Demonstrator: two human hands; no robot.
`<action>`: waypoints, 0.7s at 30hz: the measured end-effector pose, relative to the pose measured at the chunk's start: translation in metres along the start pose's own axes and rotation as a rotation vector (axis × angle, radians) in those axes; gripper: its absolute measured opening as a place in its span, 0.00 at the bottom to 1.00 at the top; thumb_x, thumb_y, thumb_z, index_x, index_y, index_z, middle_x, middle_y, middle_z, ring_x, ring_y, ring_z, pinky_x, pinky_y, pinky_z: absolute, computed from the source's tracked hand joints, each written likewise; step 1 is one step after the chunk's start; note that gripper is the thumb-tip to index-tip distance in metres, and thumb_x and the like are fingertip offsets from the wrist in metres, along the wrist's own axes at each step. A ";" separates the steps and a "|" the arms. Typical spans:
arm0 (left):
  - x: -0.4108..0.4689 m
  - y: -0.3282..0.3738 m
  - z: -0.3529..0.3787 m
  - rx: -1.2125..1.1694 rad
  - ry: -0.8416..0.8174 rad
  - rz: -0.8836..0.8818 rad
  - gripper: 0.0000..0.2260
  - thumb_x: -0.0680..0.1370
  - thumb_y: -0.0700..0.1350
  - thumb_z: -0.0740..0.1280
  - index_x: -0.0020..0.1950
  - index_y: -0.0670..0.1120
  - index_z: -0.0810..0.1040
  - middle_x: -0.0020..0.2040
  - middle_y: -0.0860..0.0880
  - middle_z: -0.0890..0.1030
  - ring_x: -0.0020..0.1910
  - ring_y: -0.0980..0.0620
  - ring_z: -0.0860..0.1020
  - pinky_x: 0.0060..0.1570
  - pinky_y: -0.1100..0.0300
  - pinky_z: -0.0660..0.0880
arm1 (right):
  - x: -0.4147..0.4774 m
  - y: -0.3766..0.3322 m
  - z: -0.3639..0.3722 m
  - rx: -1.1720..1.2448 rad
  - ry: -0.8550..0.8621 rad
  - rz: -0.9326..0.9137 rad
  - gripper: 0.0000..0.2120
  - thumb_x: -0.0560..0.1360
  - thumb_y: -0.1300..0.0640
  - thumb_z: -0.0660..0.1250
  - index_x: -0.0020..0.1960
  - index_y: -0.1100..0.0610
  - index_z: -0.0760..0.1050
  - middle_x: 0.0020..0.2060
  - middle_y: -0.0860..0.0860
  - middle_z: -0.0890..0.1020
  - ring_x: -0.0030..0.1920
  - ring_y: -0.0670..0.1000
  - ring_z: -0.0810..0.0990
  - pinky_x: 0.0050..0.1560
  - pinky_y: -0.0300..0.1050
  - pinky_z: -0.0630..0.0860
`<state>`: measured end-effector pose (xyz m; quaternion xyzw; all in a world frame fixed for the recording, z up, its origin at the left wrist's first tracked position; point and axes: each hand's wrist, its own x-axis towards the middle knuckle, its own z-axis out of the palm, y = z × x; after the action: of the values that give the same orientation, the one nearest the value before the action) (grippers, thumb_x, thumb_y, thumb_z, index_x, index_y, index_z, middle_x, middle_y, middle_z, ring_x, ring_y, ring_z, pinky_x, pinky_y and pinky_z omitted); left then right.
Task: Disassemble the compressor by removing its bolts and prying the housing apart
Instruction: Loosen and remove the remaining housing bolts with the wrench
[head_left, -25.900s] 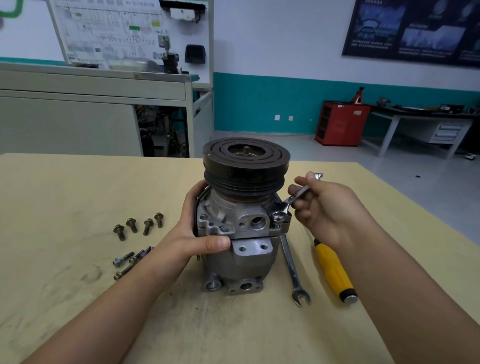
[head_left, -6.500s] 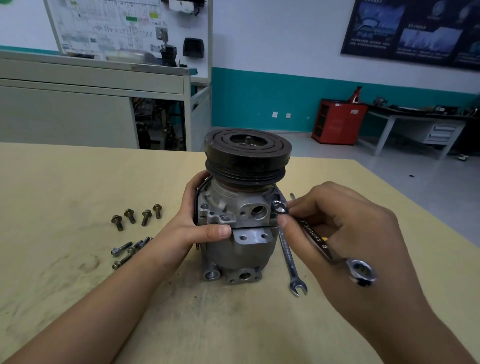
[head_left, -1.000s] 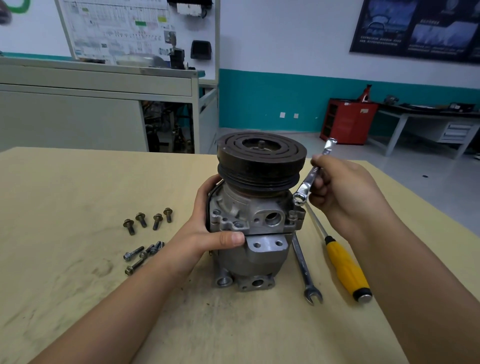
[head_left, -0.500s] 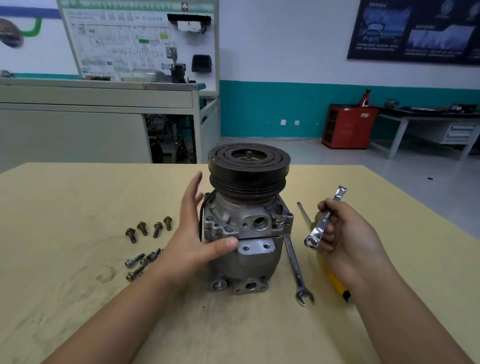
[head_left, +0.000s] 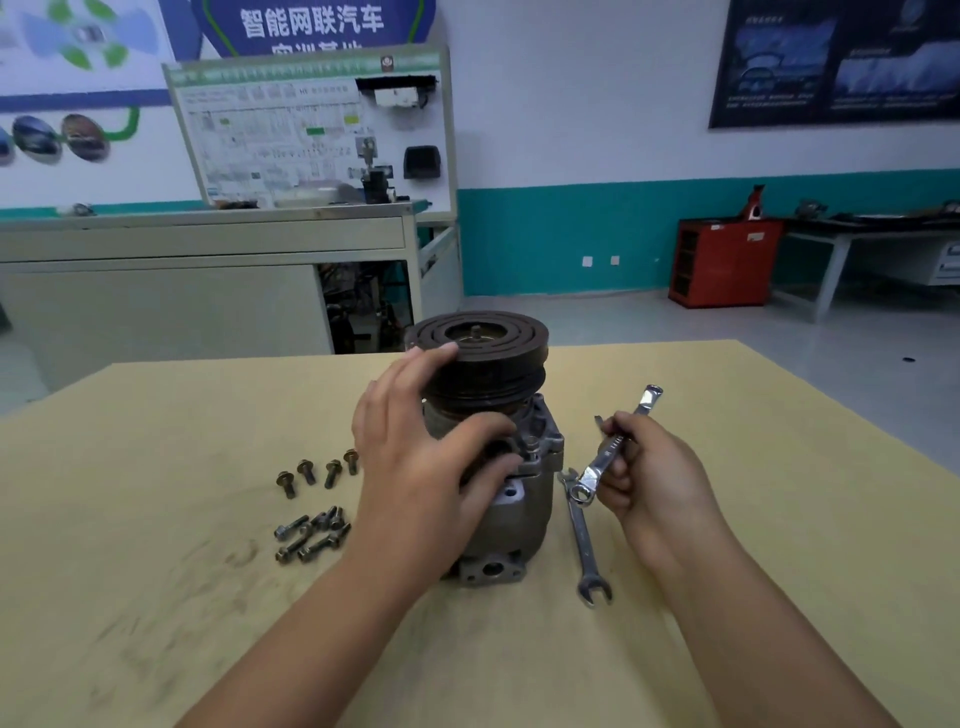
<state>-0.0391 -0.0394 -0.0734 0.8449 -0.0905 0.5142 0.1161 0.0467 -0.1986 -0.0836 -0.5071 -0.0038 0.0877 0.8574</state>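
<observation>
Left hand (head_left: 415, 467) grips grooved compressor (head_left: 498, 364); right hand (head_left: 654, 483) holds shiny wrench (head_left: 597, 467).

- Single view: wide-angle camera worn on the person's head, facing forward and down across the table (head_left: 156, 519)
- Near field: both forearms enter from the bottom edge; the left hand (head_left: 421, 467) on the compressor (head_left: 524, 512) and the right hand (head_left: 654, 483) holding a wrench (head_left: 609, 456) sit close below the lens, around frame centre
- Far field: the upper half reaches over the table's far edge to a grey cabinet (head_left: 156, 301) and the back wall (head_left: 571, 104) of the room
</observation>
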 end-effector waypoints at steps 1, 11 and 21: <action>0.001 0.003 0.000 0.023 -0.019 -0.028 0.10 0.71 0.54 0.69 0.44 0.50 0.84 0.68 0.46 0.64 0.69 0.41 0.61 0.65 0.41 0.60 | 0.000 0.000 0.000 -0.005 0.000 0.000 0.11 0.79 0.58 0.57 0.39 0.58 0.70 0.18 0.48 0.65 0.19 0.45 0.59 0.18 0.34 0.55; 0.011 0.031 0.000 0.131 -0.186 -0.318 0.07 0.67 0.55 0.76 0.45 0.60 0.85 0.77 0.48 0.60 0.75 0.40 0.52 0.63 0.49 0.49 | 0.001 0.003 0.001 -0.034 0.020 0.009 0.11 0.78 0.59 0.57 0.37 0.58 0.69 0.17 0.48 0.65 0.17 0.44 0.59 0.19 0.34 0.55; 0.017 0.035 -0.003 -0.069 -0.082 -0.324 0.04 0.70 0.49 0.75 0.43 0.56 0.86 0.75 0.51 0.62 0.76 0.45 0.47 0.64 0.55 0.49 | 0.004 0.008 0.000 -0.053 0.037 0.022 0.12 0.78 0.60 0.57 0.37 0.58 0.70 0.17 0.48 0.65 0.18 0.44 0.59 0.19 0.34 0.56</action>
<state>-0.0435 -0.0722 -0.0537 0.8644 0.0247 0.4502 0.2224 0.0498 -0.1941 -0.0911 -0.5311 0.0154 0.0874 0.8427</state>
